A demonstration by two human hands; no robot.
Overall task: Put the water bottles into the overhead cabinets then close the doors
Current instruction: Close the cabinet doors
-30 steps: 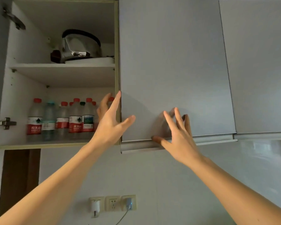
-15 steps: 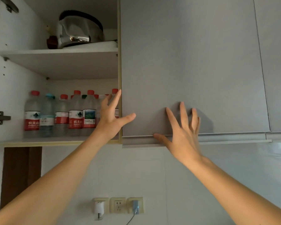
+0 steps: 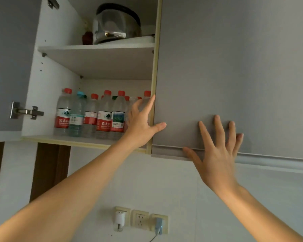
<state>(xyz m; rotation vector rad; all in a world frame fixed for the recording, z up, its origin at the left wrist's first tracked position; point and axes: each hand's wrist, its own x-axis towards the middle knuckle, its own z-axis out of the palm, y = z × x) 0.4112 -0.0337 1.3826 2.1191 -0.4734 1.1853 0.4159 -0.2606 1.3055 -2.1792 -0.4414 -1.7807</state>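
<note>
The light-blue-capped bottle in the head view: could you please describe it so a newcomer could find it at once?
Look into the open overhead cabinet at its lower shelf, where a row of water bottles stands. Second from the left is the light-blue-capped bottle. Its neighbours have red caps and red labels; its label is pale.

Rear water bottles [image 3: 133,102] behind left hand [image 3: 140,123]

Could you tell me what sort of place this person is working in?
Most likely a home kitchen. Grey overhead cabinets hang on a white tiled wall, a lower shelf holds water bottles, a metal cooker pot sits on the shelf above, and wall sockets are mounted below.
</note>
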